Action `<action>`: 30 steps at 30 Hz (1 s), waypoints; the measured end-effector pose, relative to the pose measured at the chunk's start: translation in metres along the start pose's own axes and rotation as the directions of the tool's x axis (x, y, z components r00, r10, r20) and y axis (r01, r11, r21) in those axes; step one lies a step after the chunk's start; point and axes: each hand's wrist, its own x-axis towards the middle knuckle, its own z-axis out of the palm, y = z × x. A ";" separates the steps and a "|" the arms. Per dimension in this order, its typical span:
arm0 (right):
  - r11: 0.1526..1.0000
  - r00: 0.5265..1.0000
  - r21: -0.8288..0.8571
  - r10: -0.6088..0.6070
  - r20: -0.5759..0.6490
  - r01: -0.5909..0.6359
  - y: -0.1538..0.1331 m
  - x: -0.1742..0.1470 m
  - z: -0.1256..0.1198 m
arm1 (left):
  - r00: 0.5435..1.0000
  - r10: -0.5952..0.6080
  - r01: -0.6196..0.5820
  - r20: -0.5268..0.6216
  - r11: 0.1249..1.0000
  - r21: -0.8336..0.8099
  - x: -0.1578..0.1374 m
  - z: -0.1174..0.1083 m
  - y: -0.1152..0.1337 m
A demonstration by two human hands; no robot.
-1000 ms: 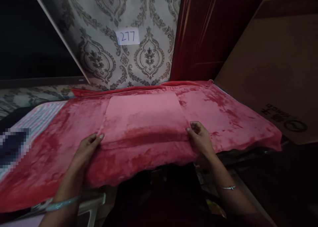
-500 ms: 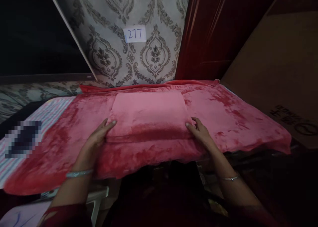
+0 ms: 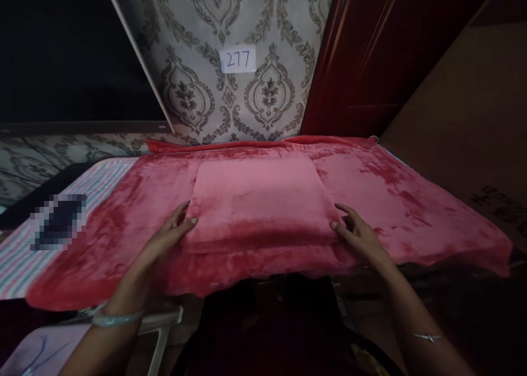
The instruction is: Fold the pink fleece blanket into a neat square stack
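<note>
A folded pink plush blanket [image 3: 259, 195] lies as a thick, flat rectangle, with its rounded fold towards me. My left hand [image 3: 175, 232] grips its left side near the front corner, thumb at the upper edge and the other fingers partly hidden. At the opposite side, my right hand [image 3: 357, 236] holds the right front corner in much the same way. Beneath it spreads a larger red-pink plush cloth [image 3: 379, 195], its surface mottled with darker patches.
Striped cloth [image 3: 109, 173] shows at the left, with a pixelated dark object [image 3: 60, 222] on it. A dark screen [image 3: 78, 57] stands behind. Patterned wallpaper bears a paper marked 277 [image 3: 237, 59]. A large cardboard box [image 3: 465, 107] borders the right side.
The folded blanket has slid slightly towards me, nearer the front edge of the cloth below, with both hands staying at its sides. My view has turned a little left.
</note>
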 end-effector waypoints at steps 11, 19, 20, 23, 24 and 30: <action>0.703 0.828 -0.450 -0.392 0.402 0.551 -0.112 0.061 0.080 | 0.791 0.517 -0.605 0.326 0.584 0.542 0.013 0.107 0.101; 0.662 0.829 -0.521 -0.307 0.468 0.539 -0.080 0.051 0.110 | 0.789 0.494 -0.596 0.365 0.472 0.650 0.005 0.144 0.056; 0.666 0.828 -0.518 -0.303 0.471 0.538 -0.081 0.051 0.111 | 0.791 0.488 -0.595 0.369 0.473 0.650 0.006 0.143 0.055; 0.676 0.827 -0.510 -0.288 0.482 0.532 -0.085 0.053 0.112 | 0.800 0.464 -0.589 0.380 0.484 0.648 0.009 0.143 0.058; 0.680 0.827 -0.507 -0.282 0.486 0.530 -0.087 0.053 0.111 | 0.803 0.457 -0.586 0.382 0.489 0.646 0.009 0.142 0.059; 0.720 0.764 -0.421 -0.233 0.601 0.551 -0.103 0.065 0.092 | 0.798 0.464 -0.598 0.384 0.538 0.594 0.007 0.132 0.072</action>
